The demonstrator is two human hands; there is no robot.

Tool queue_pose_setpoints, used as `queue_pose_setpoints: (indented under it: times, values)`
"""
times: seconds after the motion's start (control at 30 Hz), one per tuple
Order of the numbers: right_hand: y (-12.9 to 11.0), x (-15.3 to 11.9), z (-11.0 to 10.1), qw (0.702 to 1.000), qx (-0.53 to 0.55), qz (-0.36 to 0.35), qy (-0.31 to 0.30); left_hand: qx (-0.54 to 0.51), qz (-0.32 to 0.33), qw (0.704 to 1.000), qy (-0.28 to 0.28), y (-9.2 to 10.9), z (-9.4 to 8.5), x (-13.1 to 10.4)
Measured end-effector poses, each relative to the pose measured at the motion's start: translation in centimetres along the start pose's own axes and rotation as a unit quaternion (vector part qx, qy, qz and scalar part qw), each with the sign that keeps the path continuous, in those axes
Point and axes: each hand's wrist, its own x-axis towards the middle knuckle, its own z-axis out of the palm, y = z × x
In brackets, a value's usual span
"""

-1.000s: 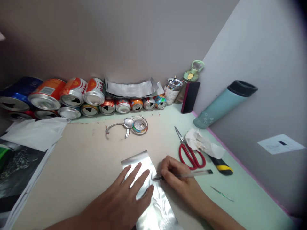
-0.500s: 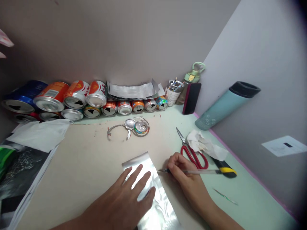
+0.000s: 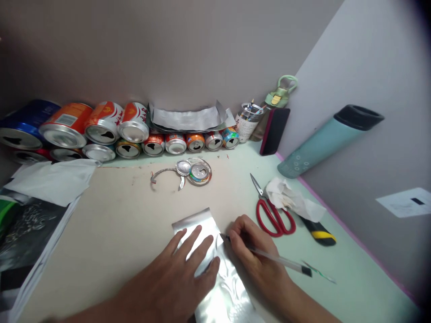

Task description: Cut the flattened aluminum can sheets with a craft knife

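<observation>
A shiny silver metal sheet (image 3: 232, 282) lies on the tabletop in front of me. Across it, my left hand (image 3: 183, 269) is spread flat with its fingers apart, pressing on the sheet. My right hand (image 3: 256, 251) pinches a clear-barrelled pen (image 3: 286, 261) with a dark end. Its tip is at the sheet's right edge, close to the upper right corner. Beyond my right hand lie red-handled scissors (image 3: 274, 217), blades pointing away.
Stacked drink cans (image 3: 134, 121) line the wall, some under curved metal sheets (image 3: 188, 117). Cut can ends (image 3: 198, 172) lie mid-table. To the right are crumpled tissue (image 3: 289, 197), a black-and-yellow handle (image 3: 321, 234), a phone (image 3: 274, 131) and a teal tumbler (image 3: 323, 139).
My right hand has shifted slightly left, bringing the pen tip onto the sheet's edge, and the pen's back end has swung down toward me. My left hand stays spread on the sheet.
</observation>
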Motion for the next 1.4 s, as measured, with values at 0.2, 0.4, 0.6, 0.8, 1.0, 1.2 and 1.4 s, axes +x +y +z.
queue_pose_setpoints:
  times: [0.2, 0.4, 0.6, 0.8, 1.0, 1.2, 1.4]
  values:
    - [0.3, -0.3, -0.2, 0.998, 0.02, -0.011, -0.053, -0.007, -0.02, 1.0, -0.011, 0.4, 1.6, 0.4]
    - [-0.1, -0.4, -0.8, 0.995, 0.032, -0.023, -0.097, -0.008, -0.034, 0.999, 0.001, 0.6, 4.0, 0.1]
    - [-0.2, -0.1, -1.1, 0.993, 0.033, -0.023, -0.112, -0.038, -0.027, 0.999, -0.009, 0.3, 2.0, 0.0]
    - [0.2, -0.3, 0.0, 0.999, 0.02, -0.011, -0.041, -0.024, -0.024, 0.999, -0.027, 0.2, 0.5, 0.1]
    - [0.3, -0.3, 0.1, 1.0, 0.014, 0.006, -0.002, -0.033, -0.021, 0.999, -0.016, 0.2, 0.7, 0.1]
    - [0.1, -0.1, 0.3, 1.0, -0.011, -0.008, -0.001, -0.022, -0.027, 0.999, -0.025, 0.4, 0.2, 0.1]
    - [0.0, -0.2, 0.2, 1.0, -0.002, -0.01, -0.01, -0.046, -0.039, 0.998, 0.013, 0.5, 2.7, -0.1]
